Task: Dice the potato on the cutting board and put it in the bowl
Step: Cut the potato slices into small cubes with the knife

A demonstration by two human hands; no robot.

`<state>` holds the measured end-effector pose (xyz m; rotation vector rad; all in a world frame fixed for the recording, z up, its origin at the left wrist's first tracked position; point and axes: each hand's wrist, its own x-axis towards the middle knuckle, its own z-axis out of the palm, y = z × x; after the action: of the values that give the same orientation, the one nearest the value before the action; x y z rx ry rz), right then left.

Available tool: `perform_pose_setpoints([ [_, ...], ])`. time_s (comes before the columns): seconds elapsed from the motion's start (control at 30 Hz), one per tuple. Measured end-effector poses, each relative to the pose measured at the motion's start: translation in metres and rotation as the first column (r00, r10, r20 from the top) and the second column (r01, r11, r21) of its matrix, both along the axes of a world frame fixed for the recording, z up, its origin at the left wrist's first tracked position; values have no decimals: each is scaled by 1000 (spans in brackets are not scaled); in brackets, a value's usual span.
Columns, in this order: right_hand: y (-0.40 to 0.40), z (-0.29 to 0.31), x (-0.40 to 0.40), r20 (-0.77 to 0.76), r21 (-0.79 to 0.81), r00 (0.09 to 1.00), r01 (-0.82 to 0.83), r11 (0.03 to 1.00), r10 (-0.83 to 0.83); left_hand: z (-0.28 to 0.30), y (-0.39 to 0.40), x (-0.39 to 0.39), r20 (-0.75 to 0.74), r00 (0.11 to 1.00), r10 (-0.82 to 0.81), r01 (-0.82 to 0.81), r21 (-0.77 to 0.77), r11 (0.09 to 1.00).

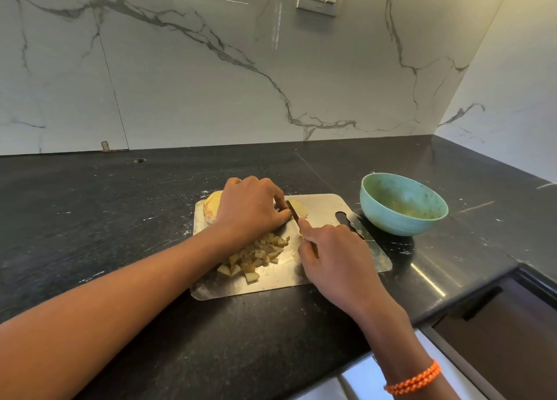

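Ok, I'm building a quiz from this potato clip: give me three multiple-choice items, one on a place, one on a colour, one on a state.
1. Where does the bowl stand?
A. right of the cutting board
B. on the board
C. left of it

2. What colour is the wristband?
A. blue
B. orange
C. white

3. Where are the diced potato pieces?
A. in the bowl
B. on the counter
C. piled on the board

Answers:
1 A, it sits on the counter past the board's right end.
2 B, orange beads on the right wrist.
3 C, they lie heaped below the left hand; the right hand grips the knife.
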<state>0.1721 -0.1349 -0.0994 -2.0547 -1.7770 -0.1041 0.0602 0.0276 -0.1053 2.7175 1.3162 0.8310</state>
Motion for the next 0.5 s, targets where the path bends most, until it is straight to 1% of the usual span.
perform_pose_setpoints([
  [0.17,-23,-3,3,24,8,1000,-7,1000,6,0,1,2,-6,1000,6,-6,-14,1000],
  [0.33,-44,-5,6,2,57,1000,11,998,-11,0,0,1,-6,1000,3,-3,-15,1000],
  [0.5,-40,-7,7,-30,77,1000,8,997,-5,-1,0,1,-8,1000,2,-2,-8,1000],
])
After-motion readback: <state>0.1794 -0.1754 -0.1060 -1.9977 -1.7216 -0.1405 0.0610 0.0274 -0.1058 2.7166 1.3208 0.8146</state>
